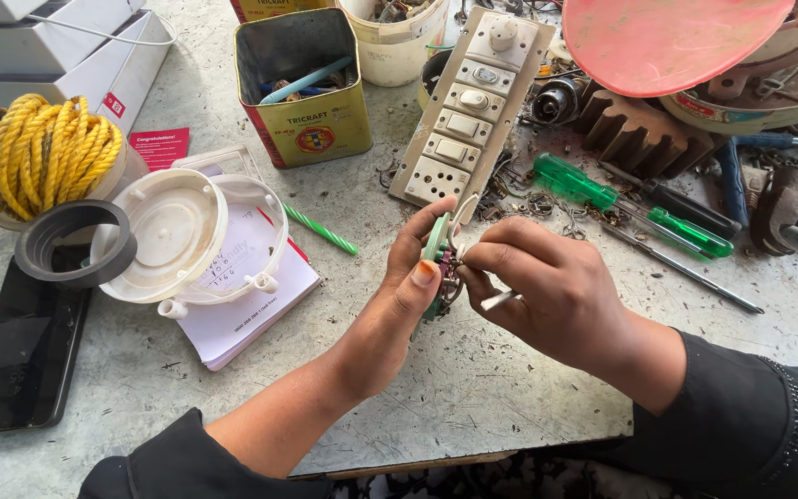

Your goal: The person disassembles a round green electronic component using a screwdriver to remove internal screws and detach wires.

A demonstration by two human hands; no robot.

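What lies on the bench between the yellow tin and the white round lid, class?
In the head view, a green striped pencil lies on the bare grey bench between the yellow tin and the white round lid.

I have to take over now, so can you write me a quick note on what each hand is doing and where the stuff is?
Left hand: holds a small green part upright, thumb on its side.
Right hand: pinches the wires at the green part, with a thin metal tool sticking out below the fingers.
Nearby: the switch board lies just above the hands; the green screwdrivers lie to the right on the table.
Done: cannot tell.
Left: the green part is off the switch board, wires loose.
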